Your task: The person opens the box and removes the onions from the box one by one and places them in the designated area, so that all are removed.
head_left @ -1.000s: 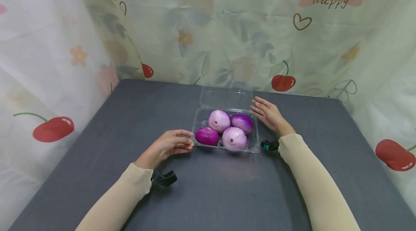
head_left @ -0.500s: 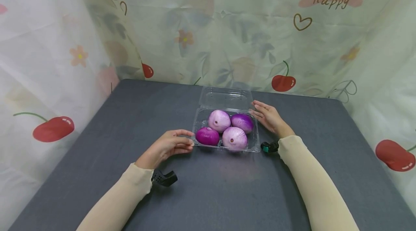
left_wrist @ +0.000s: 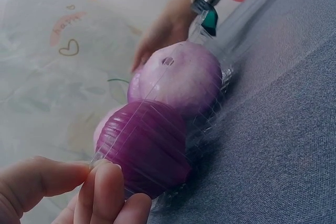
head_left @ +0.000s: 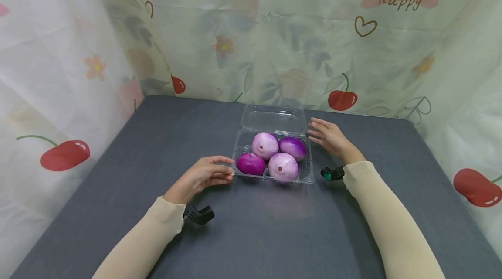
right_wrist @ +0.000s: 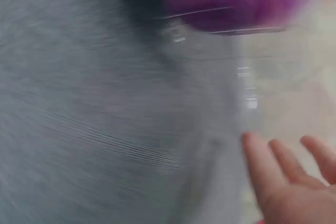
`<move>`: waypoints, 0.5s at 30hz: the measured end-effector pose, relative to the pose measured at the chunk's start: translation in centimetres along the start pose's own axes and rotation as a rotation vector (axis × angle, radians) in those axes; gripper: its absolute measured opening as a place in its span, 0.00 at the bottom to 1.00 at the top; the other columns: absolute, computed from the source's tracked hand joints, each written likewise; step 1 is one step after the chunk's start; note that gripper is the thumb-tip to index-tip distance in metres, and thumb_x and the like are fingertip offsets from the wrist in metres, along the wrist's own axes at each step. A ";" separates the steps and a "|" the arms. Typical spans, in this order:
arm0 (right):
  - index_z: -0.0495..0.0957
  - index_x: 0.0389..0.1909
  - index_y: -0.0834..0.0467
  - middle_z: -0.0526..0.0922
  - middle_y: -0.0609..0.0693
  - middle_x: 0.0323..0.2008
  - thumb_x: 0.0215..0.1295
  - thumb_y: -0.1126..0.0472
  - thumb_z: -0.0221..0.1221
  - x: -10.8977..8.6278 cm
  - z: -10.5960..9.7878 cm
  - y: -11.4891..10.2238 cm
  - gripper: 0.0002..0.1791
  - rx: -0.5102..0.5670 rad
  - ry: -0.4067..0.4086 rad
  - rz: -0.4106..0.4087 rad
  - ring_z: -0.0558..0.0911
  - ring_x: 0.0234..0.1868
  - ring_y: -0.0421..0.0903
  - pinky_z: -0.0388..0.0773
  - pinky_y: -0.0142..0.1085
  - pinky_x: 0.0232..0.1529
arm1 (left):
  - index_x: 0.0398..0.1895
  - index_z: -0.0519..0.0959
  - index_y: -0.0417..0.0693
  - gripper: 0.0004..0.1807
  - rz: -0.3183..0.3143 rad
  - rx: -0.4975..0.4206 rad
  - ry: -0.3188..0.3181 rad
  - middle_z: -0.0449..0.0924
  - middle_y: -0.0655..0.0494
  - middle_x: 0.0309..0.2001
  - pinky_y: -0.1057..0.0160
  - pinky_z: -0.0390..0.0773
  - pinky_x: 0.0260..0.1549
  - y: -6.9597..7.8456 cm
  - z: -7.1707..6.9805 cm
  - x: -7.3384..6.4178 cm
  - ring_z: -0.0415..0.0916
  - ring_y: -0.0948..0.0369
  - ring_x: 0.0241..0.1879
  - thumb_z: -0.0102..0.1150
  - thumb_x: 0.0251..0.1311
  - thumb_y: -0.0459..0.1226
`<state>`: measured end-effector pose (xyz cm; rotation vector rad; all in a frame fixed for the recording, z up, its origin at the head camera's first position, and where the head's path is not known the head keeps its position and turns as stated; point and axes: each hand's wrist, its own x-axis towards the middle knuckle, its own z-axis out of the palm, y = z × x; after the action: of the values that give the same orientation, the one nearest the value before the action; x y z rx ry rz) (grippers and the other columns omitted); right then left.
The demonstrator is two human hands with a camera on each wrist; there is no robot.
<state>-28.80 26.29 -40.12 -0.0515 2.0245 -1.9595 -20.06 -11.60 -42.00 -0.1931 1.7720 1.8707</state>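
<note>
A clear plastic clamshell box (head_left: 307,174) stands on the table, its lid (head_left: 273,117) tipped back away from the person. Inside lie several purple onions, among them a dark one (head_left: 250,164) at the near left and a pale one (head_left: 283,167) at the near right. With thumb and fingertips, my left hand (head_left: 204,175) pinches the box's near left corner, as the left wrist view also shows at the rim (left_wrist: 98,160). My right hand (head_left: 331,139) is beside the far right corner, its fingers extended and holding nothing. The right wrist view is blurred.
The grey table (head_left: 251,235) extends around the box on all sides. Behind its far edge hangs a printed curtain (head_left: 270,52), and more of this cloth hangs to the left and right. A dark camera strap (head_left: 199,215) sticks out from the left wrist.
Over the last half second my right hand has drawn back to the right from the box's side and lid. My left hand and the onions have stayed in place.
</note>
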 end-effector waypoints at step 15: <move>0.57 0.73 0.56 0.63 0.59 0.69 0.75 0.57 0.48 -6.5 1.2 -6.4 0.28 -0.032 -0.039 -0.403 0.68 0.69 0.50 0.68 0.39 0.66 | 0.57 0.74 0.38 0.21 -0.006 0.001 -0.011 0.86 0.51 0.30 0.60 0.85 0.39 -0.1 0.0 -0.1 0.84 0.61 0.29 0.63 0.60 0.30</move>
<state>-23.57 26.42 -32.49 -0.5396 2.1490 -2.1306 -19.99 -11.64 -42.02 -0.1865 1.7631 1.8628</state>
